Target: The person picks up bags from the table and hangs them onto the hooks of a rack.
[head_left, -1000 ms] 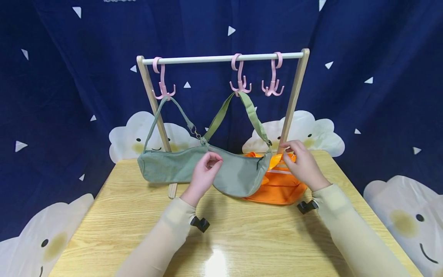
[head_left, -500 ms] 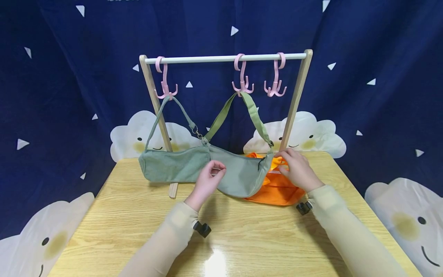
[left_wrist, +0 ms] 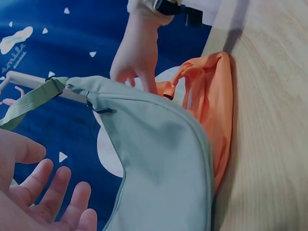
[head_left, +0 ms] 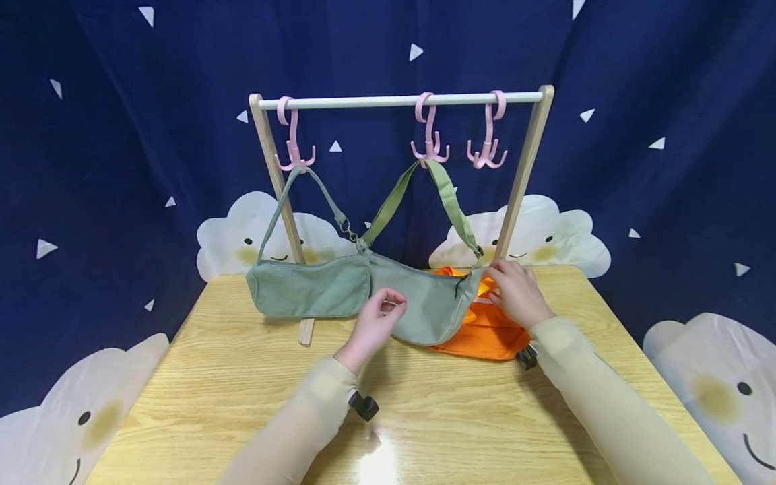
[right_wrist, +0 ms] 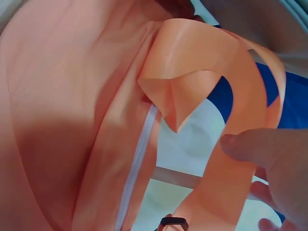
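In the head view my left hand [head_left: 377, 322] hovers in front of the grey-green shoulder bag [head_left: 418, 303], holding nothing. Its fingers [left_wrist: 57, 187] are loosely bent in the left wrist view. My right hand [head_left: 515, 289] reaches to the orange bag [head_left: 479, 337], which lies on the table partly behind the shoulder bag. In the right wrist view, the thumb [right_wrist: 240, 143] lies over the orange strap [right_wrist: 226, 178], with other fingers partly hidden behind it; no firm grip shows. The shoulder bag's green strap [head_left: 450, 202] hangs from the middle pink hook [head_left: 430, 151].
A small green bag [head_left: 309, 289] hangs from the left pink hook [head_left: 294, 151], its base near the table [head_left: 242, 391]. The right pink hook [head_left: 487, 155] carries nothing. A rack bar [head_left: 364, 102] on wooden legs spans the back, before a dark blue curtain [head_left: 151, 135].
My right hand has come down and left onto the orange bag's strap. My left hand has drifted slightly right and down. The hanging bags stay on their hooks.
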The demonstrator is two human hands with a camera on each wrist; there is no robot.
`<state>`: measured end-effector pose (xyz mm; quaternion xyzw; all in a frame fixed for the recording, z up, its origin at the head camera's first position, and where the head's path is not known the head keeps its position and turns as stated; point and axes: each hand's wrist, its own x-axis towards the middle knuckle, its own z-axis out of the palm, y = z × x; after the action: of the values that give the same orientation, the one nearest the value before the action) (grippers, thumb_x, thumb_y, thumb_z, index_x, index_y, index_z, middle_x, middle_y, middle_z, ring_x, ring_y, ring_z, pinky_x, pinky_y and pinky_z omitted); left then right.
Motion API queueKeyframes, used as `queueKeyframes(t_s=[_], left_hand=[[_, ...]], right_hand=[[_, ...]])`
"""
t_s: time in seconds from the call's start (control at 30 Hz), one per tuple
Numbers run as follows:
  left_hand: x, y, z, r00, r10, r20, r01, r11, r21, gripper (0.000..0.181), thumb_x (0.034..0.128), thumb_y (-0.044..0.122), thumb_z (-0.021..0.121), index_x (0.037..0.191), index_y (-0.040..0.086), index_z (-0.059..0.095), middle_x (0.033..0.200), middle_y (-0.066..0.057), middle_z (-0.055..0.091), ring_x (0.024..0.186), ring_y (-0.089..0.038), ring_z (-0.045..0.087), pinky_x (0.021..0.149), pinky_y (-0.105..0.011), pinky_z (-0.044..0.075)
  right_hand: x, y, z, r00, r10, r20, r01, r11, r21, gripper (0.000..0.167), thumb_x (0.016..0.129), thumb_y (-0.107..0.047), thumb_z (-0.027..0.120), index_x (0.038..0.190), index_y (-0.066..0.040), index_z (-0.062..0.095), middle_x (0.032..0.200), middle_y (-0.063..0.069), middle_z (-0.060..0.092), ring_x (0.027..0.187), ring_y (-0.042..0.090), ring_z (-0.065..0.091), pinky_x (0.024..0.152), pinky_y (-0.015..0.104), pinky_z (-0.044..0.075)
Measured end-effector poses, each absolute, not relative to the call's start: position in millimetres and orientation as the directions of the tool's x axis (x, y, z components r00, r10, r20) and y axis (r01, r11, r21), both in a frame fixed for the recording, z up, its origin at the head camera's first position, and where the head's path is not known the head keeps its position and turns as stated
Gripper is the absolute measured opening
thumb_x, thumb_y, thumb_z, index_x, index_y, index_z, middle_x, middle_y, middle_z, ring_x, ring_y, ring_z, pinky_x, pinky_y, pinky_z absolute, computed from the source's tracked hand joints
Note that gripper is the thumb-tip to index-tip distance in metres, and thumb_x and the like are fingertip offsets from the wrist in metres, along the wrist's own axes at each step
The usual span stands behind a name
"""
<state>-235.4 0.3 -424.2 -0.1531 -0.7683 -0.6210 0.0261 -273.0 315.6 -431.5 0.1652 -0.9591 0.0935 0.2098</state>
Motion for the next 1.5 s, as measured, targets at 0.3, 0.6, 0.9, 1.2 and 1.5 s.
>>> queueKeyframes(t_s=[0.3, 0.6, 0.9, 1.2, 1.5], left_hand=[[-232, 6, -430, -0.953, 0.233, 0.193, 0.242, 0.202, 0.949, 0.01, 0.0982, 0.009, 0.064, 0.105, 0.001, 0.065, 0.109, -0.017, 0.067, 0.095, -0.022, 0.063, 0.082, -0.03, 0.05], [-230, 5, -435, -0.954, 0.234, 0.188, 0.238, 0.21, 0.948, 0.01, 0.0987, 0.011, 0.064, 0.104, 0.003, 0.066, 0.11, -0.015, 0.067, 0.097, -0.025, 0.063, 0.082, -0.032, 0.05], [-230, 4, -437, -0.95, 0.241, 0.197, 0.248, 0.205, 0.947, 0.009, 0.0984, 0.008, 0.063, 0.104, 0.002, 0.065, 0.109, -0.016, 0.067, 0.095, -0.024, 0.063, 0.083, -0.032, 0.049], [-231, 4, -438, -0.954, 0.239, 0.183, 0.231, 0.189, 0.954, 0.009, 0.0985, 0.009, 0.064, 0.104, 0.003, 0.066, 0.11, -0.016, 0.067, 0.096, -0.026, 0.062, 0.081, -0.031, 0.048], [-233, 2, -436, -0.95, 0.25, 0.188, 0.24, 0.198, 0.95, 0.009, 0.0991, 0.01, 0.063, 0.105, 0.003, 0.066, 0.111, -0.015, 0.067, 0.096, -0.024, 0.062, 0.082, -0.032, 0.049]], right_hand=[[-279, 316, -437, -0.851, -0.276, 0.448, -0.339, 0.939, -0.065, 0.036, 0.08, -0.003, 0.085, 0.112, -0.003, 0.07, 0.115, 0.018, 0.065, 0.116, 0.042, 0.055, 0.099, 0.059, 0.038], [-277, 316, -440, -0.839, -0.237, 0.49, -0.331, 0.937, -0.115, 0.037, 0.081, -0.003, 0.084, 0.116, -0.003, 0.07, 0.114, 0.02, 0.069, 0.113, 0.042, 0.059, 0.098, 0.059, 0.039], [-272, 323, -435, -0.836, -0.156, 0.526, -0.308, 0.927, -0.215, 0.029, 0.082, 0.002, 0.081, 0.109, -0.006, 0.071, 0.113, 0.019, 0.07, 0.11, 0.042, 0.061, 0.097, 0.06, 0.042], [-262, 325, -420, -0.855, -0.071, 0.514, -0.25, 0.924, -0.289, 0.028, 0.088, 0.002, 0.075, 0.114, -0.006, 0.07, 0.114, 0.017, 0.068, 0.107, 0.039, 0.059, 0.1, 0.062, 0.042], [-249, 322, -401, -0.839, -0.078, 0.539, -0.276, 0.914, -0.298, 0.025, 0.09, 0.0, 0.074, 0.114, -0.005, 0.068, 0.109, 0.016, 0.067, 0.101, 0.037, 0.06, 0.097, 0.06, 0.045]])
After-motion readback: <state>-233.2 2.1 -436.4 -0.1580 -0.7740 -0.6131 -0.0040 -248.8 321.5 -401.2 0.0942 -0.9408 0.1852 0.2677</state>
